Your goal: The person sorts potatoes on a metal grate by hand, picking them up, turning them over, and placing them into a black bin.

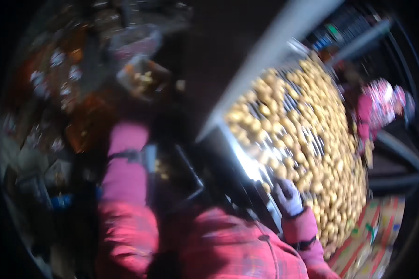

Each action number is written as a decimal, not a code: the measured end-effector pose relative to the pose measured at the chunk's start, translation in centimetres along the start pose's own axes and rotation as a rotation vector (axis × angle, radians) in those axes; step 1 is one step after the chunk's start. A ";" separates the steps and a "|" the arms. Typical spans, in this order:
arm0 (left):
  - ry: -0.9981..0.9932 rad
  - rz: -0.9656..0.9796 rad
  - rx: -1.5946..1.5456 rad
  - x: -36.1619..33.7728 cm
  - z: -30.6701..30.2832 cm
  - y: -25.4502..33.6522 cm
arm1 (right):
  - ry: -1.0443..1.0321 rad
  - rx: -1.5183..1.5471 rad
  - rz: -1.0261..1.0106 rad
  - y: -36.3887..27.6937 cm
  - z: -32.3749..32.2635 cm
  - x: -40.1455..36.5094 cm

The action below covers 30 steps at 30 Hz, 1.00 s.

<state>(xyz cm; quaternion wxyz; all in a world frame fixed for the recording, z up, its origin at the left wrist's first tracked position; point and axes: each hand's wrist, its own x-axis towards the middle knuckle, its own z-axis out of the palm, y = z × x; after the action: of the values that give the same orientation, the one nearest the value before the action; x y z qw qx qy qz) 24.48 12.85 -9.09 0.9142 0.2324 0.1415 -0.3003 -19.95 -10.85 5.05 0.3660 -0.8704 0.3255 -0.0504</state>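
My right hand (pixel 288 197), in a pale glove, is at the near metal edge of a sorting table. Its fingers are loosely bent and a little apart, and nothing shows in them. Many potatoes (pixel 328 186) cover the table's slatted or roller surface, some close to my fingertips. My left arm, in a pink sleeve (pixel 125 179) with a dark band, reaches out over a dark area. The left hand is lost in shadow and blur, so its fingers cannot be made out. Beyond it is a clear bag or container (pixel 144 76) with small yellowish pieces inside.
Another person (pixel 377 104) in patterned clothing and pink sleeves stands across the potatoes. A grey metal beam (pixel 270 56) slants overhead. Red-striped cardboard or sacking (pixel 375 237) lies at lower right. Orange bags or containers (pixel 91 121) appear blurred at left.
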 end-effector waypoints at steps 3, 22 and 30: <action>0.136 -0.193 0.164 -3.3 -3.7 -3.4 | 0.119 0.000 0.179 5.0 -2.2 -2.1; -0.846 -0.475 1.076 -16.6 10.9 -27.5 | 0.240 -0.377 0.063 13.0 0.1 -0.6; -1.111 0.162 1.763 -16.3 10.2 -30.9 | 0.569 -0.410 0.302 16.4 -6.9 -9.5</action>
<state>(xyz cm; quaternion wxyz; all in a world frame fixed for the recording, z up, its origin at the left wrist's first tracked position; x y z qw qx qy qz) -6.01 -6.45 -4.43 0.3746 0.6550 -0.5840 -0.2995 -38.27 -17.78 0.51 0.0828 -0.8189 0.5420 -0.1694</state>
